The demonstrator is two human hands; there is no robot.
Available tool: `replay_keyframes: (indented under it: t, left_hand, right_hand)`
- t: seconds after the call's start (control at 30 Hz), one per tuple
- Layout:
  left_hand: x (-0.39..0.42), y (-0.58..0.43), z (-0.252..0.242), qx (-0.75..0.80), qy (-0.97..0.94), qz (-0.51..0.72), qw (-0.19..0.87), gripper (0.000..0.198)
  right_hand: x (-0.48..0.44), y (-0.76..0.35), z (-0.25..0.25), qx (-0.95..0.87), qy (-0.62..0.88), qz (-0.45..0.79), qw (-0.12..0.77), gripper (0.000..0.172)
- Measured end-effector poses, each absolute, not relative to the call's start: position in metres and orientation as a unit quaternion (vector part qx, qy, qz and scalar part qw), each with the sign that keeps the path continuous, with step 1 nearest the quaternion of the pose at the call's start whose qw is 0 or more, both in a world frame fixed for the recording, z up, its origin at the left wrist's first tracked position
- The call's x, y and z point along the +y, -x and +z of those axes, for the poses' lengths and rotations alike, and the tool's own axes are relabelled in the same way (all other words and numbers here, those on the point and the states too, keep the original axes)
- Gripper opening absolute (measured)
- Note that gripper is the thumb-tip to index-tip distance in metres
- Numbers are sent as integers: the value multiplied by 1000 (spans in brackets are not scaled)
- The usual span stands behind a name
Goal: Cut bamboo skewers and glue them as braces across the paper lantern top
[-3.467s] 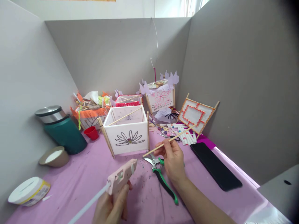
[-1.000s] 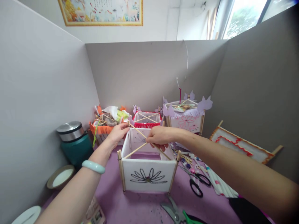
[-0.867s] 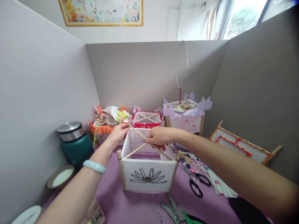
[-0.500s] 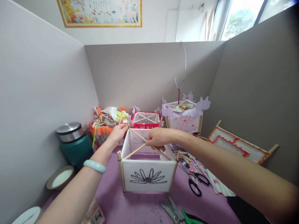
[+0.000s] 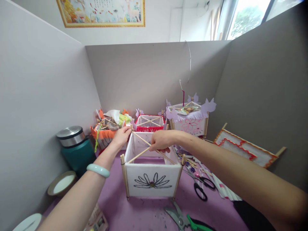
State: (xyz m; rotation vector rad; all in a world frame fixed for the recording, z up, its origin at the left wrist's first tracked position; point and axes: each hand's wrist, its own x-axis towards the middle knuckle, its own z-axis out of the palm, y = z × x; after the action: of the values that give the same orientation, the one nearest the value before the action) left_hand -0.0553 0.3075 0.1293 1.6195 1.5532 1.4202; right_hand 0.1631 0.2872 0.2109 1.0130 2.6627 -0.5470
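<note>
A white box-shaped lantern (image 5: 150, 179) with wooden corner posts stands upright before me, a black flower drawn on its near side. Thin wooden sticks (image 5: 138, 156) cross over its open top. My left hand (image 5: 121, 138) is closed on the far left corner post, its fingertips partly hidden. Over the crossing, my right hand (image 5: 165, 140) pinches the sticks with curled fingers; its grip is partly hidden by the hand itself.
Decorated lanterns stand behind: an orange-trimmed one (image 5: 107, 134), a red-trimmed one (image 5: 150, 129) and a lilac-trimmed one (image 5: 190, 126). Pruning shears (image 5: 180, 219) and scissors (image 5: 201, 189) lie nearby. A teal flask (image 5: 77, 157) and tape roll (image 5: 51, 189) sit left.
Both hands keep their places on the lantern and its sticks. The right hand's fingers have shifted very slightly; the whole view has moved a little.
</note>
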Motion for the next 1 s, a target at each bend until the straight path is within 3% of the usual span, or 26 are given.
replay_keyframes:
  t: [0.23,0.43,0.67,1.0]
  left_hand:
    - [310,56,127,564,-593,522,243,26]
    - [310,57,128,562,-594,523,240,26]
    - [309,58,128,565,-596,515,245,26]
    - [308,57,130,573,-599,502,247,24]
  right_hand:
    - [291,-157,210,903,-352,-185,162,27]
    - [291,-163,220,895,-357,-207,167,38]
    - [288,-141,223,903,-426,-64,0,40]
    - [293,-123,213,912,-405,-9,72,28]
